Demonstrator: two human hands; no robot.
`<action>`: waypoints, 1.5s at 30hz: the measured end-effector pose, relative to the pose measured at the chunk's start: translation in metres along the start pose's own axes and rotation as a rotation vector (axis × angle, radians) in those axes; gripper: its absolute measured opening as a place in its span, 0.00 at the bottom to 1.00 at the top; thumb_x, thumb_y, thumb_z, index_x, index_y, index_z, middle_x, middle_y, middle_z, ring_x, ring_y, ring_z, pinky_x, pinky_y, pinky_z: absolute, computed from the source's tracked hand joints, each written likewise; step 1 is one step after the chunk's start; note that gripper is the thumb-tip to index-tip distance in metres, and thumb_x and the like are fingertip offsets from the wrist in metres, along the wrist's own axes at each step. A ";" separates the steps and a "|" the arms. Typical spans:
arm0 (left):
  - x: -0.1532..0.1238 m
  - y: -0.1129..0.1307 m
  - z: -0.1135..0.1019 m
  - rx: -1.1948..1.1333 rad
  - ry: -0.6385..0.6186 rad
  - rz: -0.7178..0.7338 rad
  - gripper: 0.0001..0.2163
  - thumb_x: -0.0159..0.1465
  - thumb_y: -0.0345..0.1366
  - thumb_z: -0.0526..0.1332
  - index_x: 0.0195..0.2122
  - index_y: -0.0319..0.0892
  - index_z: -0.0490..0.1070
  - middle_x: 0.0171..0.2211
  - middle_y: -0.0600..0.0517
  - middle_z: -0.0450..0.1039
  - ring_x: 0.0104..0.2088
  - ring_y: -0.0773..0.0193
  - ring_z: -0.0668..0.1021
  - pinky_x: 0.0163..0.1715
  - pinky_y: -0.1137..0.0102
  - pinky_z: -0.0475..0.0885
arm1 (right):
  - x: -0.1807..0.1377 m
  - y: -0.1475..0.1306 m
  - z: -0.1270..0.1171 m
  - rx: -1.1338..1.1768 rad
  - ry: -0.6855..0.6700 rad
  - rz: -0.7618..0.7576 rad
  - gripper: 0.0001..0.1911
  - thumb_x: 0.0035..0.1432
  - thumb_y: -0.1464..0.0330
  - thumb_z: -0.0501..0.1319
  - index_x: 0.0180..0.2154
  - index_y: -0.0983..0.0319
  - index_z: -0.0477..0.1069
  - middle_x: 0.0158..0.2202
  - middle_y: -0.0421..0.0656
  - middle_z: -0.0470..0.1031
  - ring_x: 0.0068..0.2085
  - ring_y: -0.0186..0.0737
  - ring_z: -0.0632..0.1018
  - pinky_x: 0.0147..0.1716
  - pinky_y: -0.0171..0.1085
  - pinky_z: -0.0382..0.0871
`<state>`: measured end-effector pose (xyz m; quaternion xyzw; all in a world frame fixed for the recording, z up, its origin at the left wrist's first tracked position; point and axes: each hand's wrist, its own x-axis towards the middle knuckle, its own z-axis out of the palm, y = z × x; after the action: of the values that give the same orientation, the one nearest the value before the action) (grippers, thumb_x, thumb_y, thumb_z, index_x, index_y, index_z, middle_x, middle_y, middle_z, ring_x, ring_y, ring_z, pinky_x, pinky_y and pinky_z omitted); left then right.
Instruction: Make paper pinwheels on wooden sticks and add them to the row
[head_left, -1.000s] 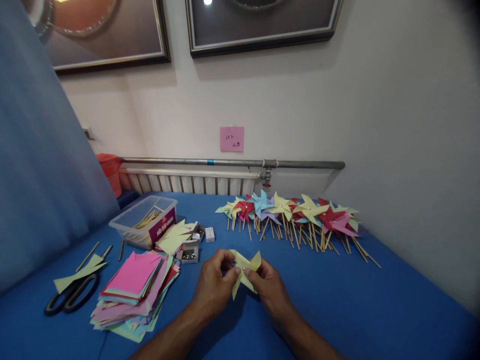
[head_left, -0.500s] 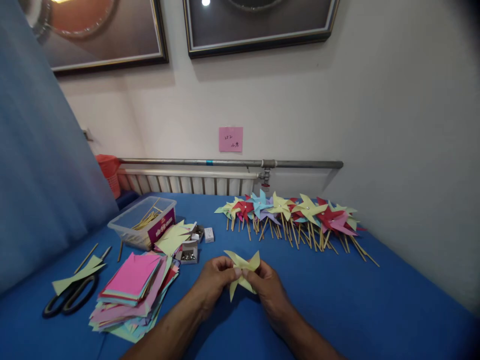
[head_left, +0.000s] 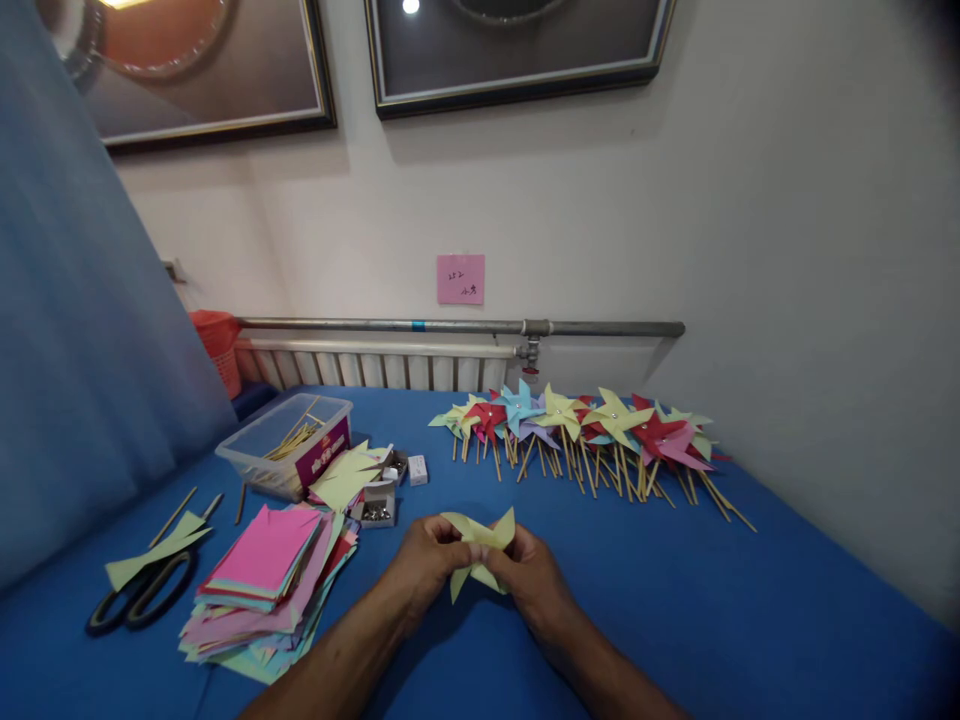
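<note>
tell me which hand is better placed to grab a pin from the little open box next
Left. The left hand sits nearer the open pin box, which lies to its upper left. The right hand would have to cross over, and can keep pinching the yellow paper pinwheel.

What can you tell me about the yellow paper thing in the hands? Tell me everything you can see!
The yellow paper pinwheel is pale yellow-green thin paper, folded so pointed blades stick out: two up, to the left and right, and at least one down to the left. Its middle is hidden by fingers. No stick shows on it. The left hand and the right hand pinch it between fingertips at its centre, holding it just above the blue table, near the person, in front of the row of finished pinwheels.
</note>
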<state>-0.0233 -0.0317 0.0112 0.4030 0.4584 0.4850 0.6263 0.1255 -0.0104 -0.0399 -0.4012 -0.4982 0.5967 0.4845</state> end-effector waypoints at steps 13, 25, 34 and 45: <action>0.001 -0.003 -0.002 -0.008 0.003 0.023 0.12 0.43 0.35 0.72 0.28 0.34 0.78 0.23 0.49 0.78 0.22 0.67 0.74 0.27 0.72 0.67 | -0.002 -0.004 0.000 0.045 -0.086 0.034 0.28 0.44 0.52 0.74 0.41 0.65 0.79 0.30 0.44 0.81 0.32 0.45 0.79 0.32 0.38 0.70; 0.004 -0.006 -0.003 0.032 -0.046 0.016 0.12 0.45 0.38 0.71 0.25 0.36 0.74 0.21 0.51 0.74 0.22 0.68 0.72 0.25 0.72 0.62 | -0.004 -0.009 0.002 0.091 -0.077 0.035 0.25 0.44 0.55 0.74 0.41 0.65 0.79 0.32 0.45 0.82 0.32 0.43 0.79 0.33 0.38 0.70; 0.003 -0.005 -0.002 0.009 -0.012 0.006 0.12 0.43 0.37 0.72 0.24 0.36 0.74 0.21 0.51 0.74 0.20 0.68 0.70 0.25 0.72 0.61 | -0.007 -0.013 0.003 0.127 -0.070 0.042 0.23 0.45 0.58 0.75 0.41 0.64 0.80 0.31 0.44 0.82 0.32 0.42 0.78 0.33 0.36 0.68; 0.008 -0.012 -0.008 0.052 0.014 0.017 0.14 0.43 0.39 0.74 0.22 0.37 0.72 0.19 0.52 0.73 0.19 0.69 0.69 0.24 0.72 0.60 | -0.008 -0.013 0.004 0.132 -0.069 0.036 0.23 0.46 0.59 0.75 0.42 0.64 0.79 0.34 0.44 0.83 0.34 0.43 0.80 0.35 0.38 0.70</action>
<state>-0.0277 -0.0263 -0.0035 0.4197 0.4716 0.4810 0.6083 0.1258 -0.0191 -0.0269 -0.3567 -0.4667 0.6504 0.4816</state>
